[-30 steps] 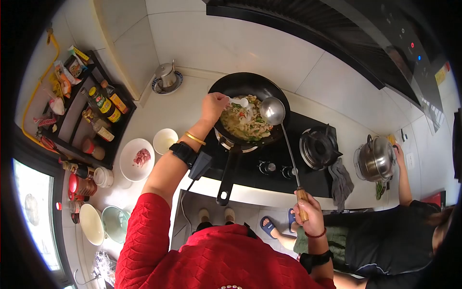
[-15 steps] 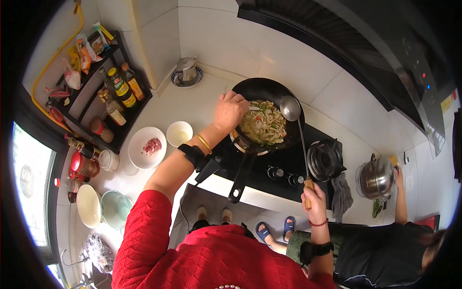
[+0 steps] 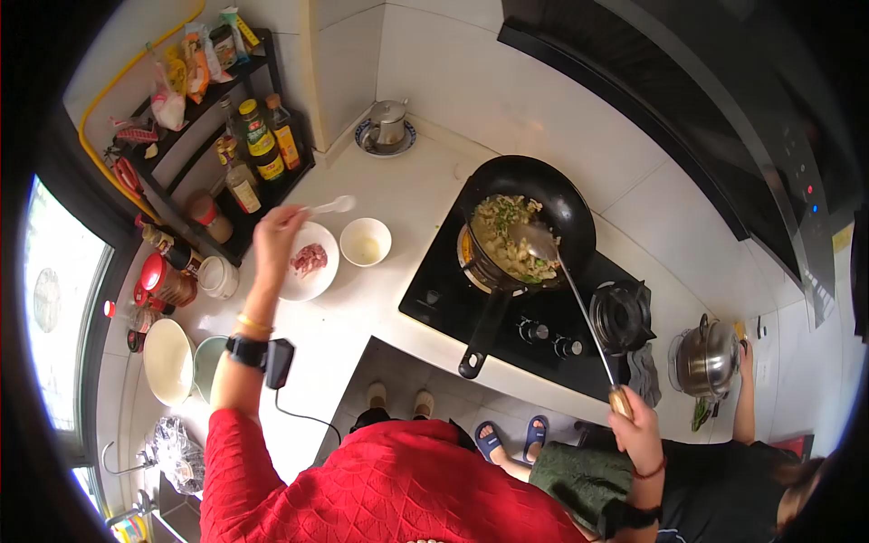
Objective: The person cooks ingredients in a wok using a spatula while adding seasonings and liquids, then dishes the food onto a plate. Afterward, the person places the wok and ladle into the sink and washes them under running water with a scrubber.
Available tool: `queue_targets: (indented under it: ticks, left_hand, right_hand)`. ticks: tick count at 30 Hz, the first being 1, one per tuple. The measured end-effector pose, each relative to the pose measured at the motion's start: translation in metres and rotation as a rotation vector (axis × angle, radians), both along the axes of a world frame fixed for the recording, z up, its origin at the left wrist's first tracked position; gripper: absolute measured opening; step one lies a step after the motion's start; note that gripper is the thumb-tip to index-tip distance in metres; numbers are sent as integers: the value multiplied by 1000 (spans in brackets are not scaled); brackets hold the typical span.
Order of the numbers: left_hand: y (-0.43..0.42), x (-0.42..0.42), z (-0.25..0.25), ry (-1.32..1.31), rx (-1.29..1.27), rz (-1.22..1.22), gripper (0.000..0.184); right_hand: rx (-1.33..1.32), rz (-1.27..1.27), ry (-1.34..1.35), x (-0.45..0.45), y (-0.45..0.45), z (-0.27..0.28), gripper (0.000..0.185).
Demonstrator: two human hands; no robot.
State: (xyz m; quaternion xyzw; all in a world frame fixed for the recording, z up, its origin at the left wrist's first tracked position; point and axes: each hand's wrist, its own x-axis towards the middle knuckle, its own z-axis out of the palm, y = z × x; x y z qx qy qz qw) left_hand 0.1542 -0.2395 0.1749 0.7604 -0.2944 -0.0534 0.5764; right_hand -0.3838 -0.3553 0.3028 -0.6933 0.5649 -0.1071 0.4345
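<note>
My left hand point(image 3: 279, 237) is closed on a small white spoon point(image 3: 337, 204), held above the edge of a white plate point(image 3: 319, 282) with raw meat pieces point(image 3: 310, 260). A small white bowl point(image 3: 366, 242) with a little pale liquid stands right of the plate. My right hand point(image 3: 639, 433) grips the wooden handle of a metal ladle point(image 3: 538, 242). The ladle's bowl is down in the food point(image 3: 503, 231) in the black wok point(image 3: 572, 214), which sits on the left burner.
A black rack point(image 3: 290, 167) with bottles stands at the left, near jars and bowls point(image 3: 169, 362). A metal teapot point(image 3: 387, 123) is in the corner. At right are a bare burner point(image 3: 621, 317) and a steel pot point(image 3: 706, 360), with another person's hand point(image 3: 745, 355) beside it.
My left hand has moved from the wok leftward to the meat plate, still with the white spoon. The ladle has gone from the wok's right side down into the food. The view has shifted.
</note>
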Motion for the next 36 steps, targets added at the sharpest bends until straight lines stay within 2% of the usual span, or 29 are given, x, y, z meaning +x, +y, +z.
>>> queue_targets:
  ticks: [1,2,5,6,8,10,11,12,14,16,20,25,28,29,30,31,33,34,35,36]
  left_hand:
    - [25,24,-21,53,-52,46,19]
    - [48,22,-7,102,-53,77,21]
    - [113,68,-55,311,-178,213,22]
    - [128,66,-50,363,-211,264,24]
    - [167,86,-75,364,-194,322,25]
    - [192,96,-89,420,-166,425,25]
    - [201,96,-93,463,-147,500,25]
    - [210,96,-97,506,-129,577,25]
    - [237,106,-117,539,-129,545,24]
    - [249,108,-128,557,-117,587,21]
    - [275,120,-147,536,-133,614,20]
    - [290,145,-173,538,-190,536,19]
    - [289,154,-185,528,-170,604,19]
    - [303,177,-218,543,-169,620,20]
    - [312,185,-236,517,-126,606,22]
    - [314,184,-241,326,-7,568,24]
    - [309,176,-236,227,93,577,24]
    - [305,171,-234,177,143,585,24]
    - [275,145,-185,433,-41,726,23]
    - [260,135,-166,438,-29,771,22]
  right_hand:
    - [-56,48,50,-7,2,0,42]
    - [-113,94,101,-8,4,1,42]
    - [-418,182,261,15,-13,-29,42]
    - [-360,105,243,28,-21,-30,42]
    - [-381,22,135,24,-49,-60,40]
    - [-234,-94,-50,36,-60,-61,38]
    - [-79,-166,-176,48,-68,-56,36]
    - [-106,-206,-191,56,-78,-65,34]
    - [10,-183,-284,61,-94,-82,34]
    - [139,-155,-361,71,-89,-79,36]
    - [186,-237,-381,55,-68,-38,36]
    - [14,-164,-259,74,-96,-53,40]
    - [-15,-87,-171,79,-101,-71,43]
    - [-5,3,-100,76,-91,-57,43]
    - [-234,122,-13,69,-84,-54,41]
    - [-344,205,107,84,-64,-23,41]
    - [-532,282,249,62,-61,-3,43]
    - [-447,270,375,61,-56,20,47]
    - [-528,385,195,20,-72,16,45]
    - [-468,348,141,18,-70,22,44]
